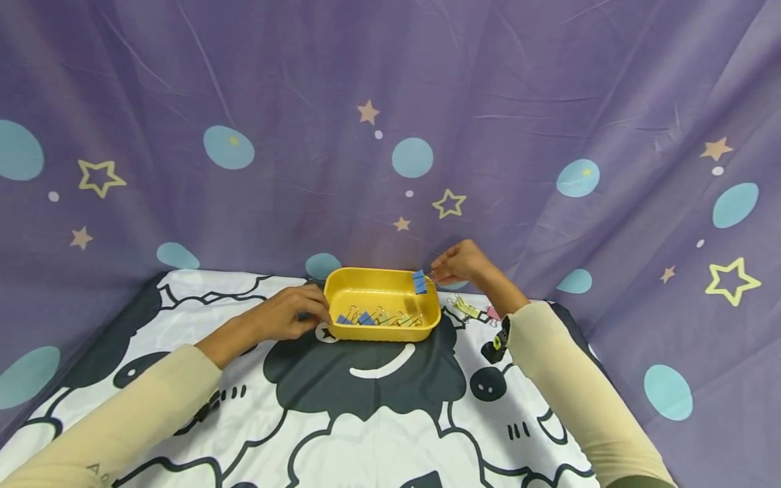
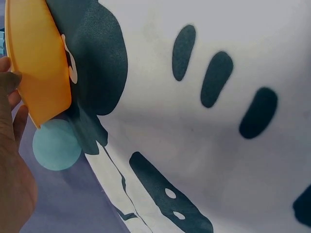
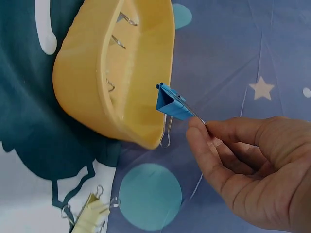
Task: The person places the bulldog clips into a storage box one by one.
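Observation:
A yellow tray (image 1: 382,333) stands at the back of the table, with several blue and pale yellow binder clips (image 1: 366,318) along the near side of its floor. My right hand (image 1: 462,263) pinches a blue binder clip (image 3: 175,103) by a wire handle, between thumb and fingertips. That clip is at the tray's right end, by the rim; whether it touches the rim I cannot tell. At the opposite end my left hand (image 1: 293,313) holds the tray's side, its fingers at the rim (image 2: 9,82) in the left wrist view, where the hand is partly cut off.
To the right of the tray lie several yellow binder clips (image 1: 465,307), and a pink one (image 1: 492,313) beside them. A white and dark cartoon-print cloth (image 1: 378,440) covers the table. Behind it hangs a purple curtain (image 1: 305,169) with stars and dots.

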`<state>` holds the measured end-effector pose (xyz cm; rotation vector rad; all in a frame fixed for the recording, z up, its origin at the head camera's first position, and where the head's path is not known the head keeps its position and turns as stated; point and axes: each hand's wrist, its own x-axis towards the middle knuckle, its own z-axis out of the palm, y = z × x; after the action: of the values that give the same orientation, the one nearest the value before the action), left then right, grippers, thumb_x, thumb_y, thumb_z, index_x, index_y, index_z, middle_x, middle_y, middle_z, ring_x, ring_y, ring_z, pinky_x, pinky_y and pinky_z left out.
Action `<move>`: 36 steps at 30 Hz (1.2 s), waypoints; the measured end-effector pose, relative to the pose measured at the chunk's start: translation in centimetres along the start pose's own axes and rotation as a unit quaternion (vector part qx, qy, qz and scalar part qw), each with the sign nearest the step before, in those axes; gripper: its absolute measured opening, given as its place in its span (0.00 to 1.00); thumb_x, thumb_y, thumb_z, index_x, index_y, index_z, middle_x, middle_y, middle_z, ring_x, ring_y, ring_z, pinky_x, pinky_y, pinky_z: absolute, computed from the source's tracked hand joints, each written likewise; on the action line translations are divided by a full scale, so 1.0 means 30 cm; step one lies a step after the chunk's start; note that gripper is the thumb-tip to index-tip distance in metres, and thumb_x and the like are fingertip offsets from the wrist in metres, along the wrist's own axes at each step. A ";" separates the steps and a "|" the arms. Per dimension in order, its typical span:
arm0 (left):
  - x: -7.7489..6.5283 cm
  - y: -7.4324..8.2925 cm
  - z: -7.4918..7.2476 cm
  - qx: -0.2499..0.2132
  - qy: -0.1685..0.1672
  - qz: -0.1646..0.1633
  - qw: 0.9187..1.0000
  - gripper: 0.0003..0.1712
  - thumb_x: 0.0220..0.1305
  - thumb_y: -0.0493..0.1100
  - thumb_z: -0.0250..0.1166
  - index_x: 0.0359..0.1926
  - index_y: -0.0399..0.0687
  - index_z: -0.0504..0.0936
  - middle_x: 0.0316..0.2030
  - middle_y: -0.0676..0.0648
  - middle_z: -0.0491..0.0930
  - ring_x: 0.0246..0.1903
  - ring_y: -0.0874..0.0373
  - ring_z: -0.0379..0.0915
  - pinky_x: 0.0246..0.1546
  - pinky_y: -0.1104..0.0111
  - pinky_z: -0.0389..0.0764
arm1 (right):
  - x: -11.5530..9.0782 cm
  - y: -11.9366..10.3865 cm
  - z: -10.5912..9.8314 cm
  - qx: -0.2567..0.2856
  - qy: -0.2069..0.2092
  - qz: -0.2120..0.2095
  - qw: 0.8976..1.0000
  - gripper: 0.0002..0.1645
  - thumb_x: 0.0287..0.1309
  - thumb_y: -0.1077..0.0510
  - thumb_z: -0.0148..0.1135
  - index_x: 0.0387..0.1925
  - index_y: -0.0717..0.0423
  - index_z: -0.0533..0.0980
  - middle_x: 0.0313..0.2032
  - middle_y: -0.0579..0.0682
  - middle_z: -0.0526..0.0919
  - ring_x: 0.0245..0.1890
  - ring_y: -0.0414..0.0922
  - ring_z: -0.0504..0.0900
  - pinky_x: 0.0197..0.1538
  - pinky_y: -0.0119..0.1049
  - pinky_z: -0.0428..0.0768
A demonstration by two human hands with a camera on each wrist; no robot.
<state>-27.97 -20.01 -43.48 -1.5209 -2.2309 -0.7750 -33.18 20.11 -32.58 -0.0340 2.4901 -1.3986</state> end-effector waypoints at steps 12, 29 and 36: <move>-0.019 0.000 0.001 0.002 0.006 -0.005 1.000 0.19 0.55 0.22 0.79 0.41 0.49 0.97 0.42 0.52 0.92 0.46 0.58 0.85 0.51 0.64 0.87 | 0.019 -0.049 0.126 -0.001 -0.019 -0.030 0.999 0.15 0.66 0.75 0.72 0.54 0.78 0.87 0.49 0.72 0.93 0.44 0.57 0.97 0.62 0.57 0.91; -0.002 0.003 -0.005 0.001 0.010 0.013 1.000 0.21 0.53 0.20 0.79 0.41 0.49 0.97 0.43 0.53 0.92 0.46 0.58 0.84 0.50 0.65 0.87 | 0.050 -0.091 0.285 0.009 -0.024 -0.055 0.998 0.13 0.68 0.75 0.70 0.52 0.79 0.87 0.48 0.73 0.93 0.53 0.69 0.94 0.60 0.57 0.91; 0.004 0.004 -0.003 -0.001 0.009 0.014 1.000 0.21 0.54 0.21 0.78 0.41 0.49 0.97 0.42 0.53 0.92 0.45 0.58 0.84 0.48 0.62 0.88 | 0.058 -0.110 0.359 0.004 -0.039 -0.072 0.997 0.14 0.71 0.74 0.68 0.54 0.80 0.86 0.49 0.73 0.93 0.52 0.66 0.95 0.61 0.58 0.91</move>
<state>-27.91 -19.94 -43.33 -1.5364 -2.1924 -0.7804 -32.46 9.12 -35.50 -0.2669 2.4596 -1.4342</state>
